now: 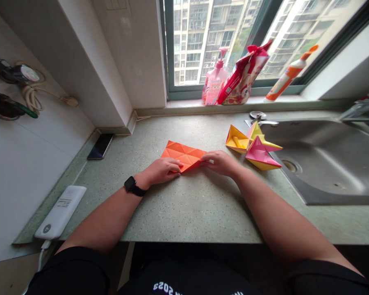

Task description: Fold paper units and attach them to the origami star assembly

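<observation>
An orange creased paper (182, 154) lies flat on the grey-green speckled counter (184, 205). My left hand (161, 170), with a black watch on its wrist, presses its fingers down on the paper's near left edge. My right hand (219, 161) pinches the paper's near right corner. Right of that hand sit a yellow folded paper shape (237, 140) and a pink and yellow folded paper shape (260, 154), touching each other by the sink.
A steel sink (332, 164) fills the counter's right side. On the sill stand a pink pump bottle (214, 82), a red pouch (244, 76) and an orange-white bottle (287, 76). A dark phone (100, 146) and white power bank (61, 211) lie at the left.
</observation>
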Tool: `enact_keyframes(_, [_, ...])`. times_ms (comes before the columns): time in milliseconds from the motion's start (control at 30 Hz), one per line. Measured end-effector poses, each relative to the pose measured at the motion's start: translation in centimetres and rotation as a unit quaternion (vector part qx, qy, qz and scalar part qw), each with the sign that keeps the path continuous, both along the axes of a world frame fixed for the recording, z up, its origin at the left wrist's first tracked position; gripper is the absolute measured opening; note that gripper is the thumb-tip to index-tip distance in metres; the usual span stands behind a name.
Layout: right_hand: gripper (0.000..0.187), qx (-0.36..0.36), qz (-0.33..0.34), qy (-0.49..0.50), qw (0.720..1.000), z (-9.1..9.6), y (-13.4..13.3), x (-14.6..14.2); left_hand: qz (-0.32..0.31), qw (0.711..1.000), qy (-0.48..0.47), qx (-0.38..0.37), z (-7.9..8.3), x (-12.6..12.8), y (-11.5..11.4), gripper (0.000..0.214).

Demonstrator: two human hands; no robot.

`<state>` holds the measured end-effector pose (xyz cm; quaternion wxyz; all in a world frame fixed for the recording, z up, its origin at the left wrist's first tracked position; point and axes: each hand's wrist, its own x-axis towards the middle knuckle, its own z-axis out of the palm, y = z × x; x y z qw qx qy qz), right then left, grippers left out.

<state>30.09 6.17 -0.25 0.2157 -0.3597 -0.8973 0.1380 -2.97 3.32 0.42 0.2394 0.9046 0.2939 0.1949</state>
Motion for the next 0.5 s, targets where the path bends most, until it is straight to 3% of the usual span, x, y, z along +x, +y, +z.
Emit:
enact_keyframes(167, [0.020,0.021,-0.067,-0.013,0.997,-1.0,0.2,-0.4,-0.003,1.000,0.003,0.001,0.2,0.3,-0.3,0.016])
enact_keyframes(267, [0.026,0.034,-0.105,-0.010,0.994,-1.5,0.0,-1.2,0.029,0.999,0.026,0.010,0.4,0.5,-0.6,0.020])
enact_keyframes(400, [0.024,0.044,-0.119,-0.003,0.992,-1.7,-0.1,-2.1,0.055,0.998,0.028,0.019,0.6,0.6,-0.8,0.042])
enact_keyframes(500, [0.016,0.042,-0.125,-0.003,0.991,-2.0,0.1,-2.6,0.028,0.999,0.023,0.029,0.4,0.7,-0.7,0.036])
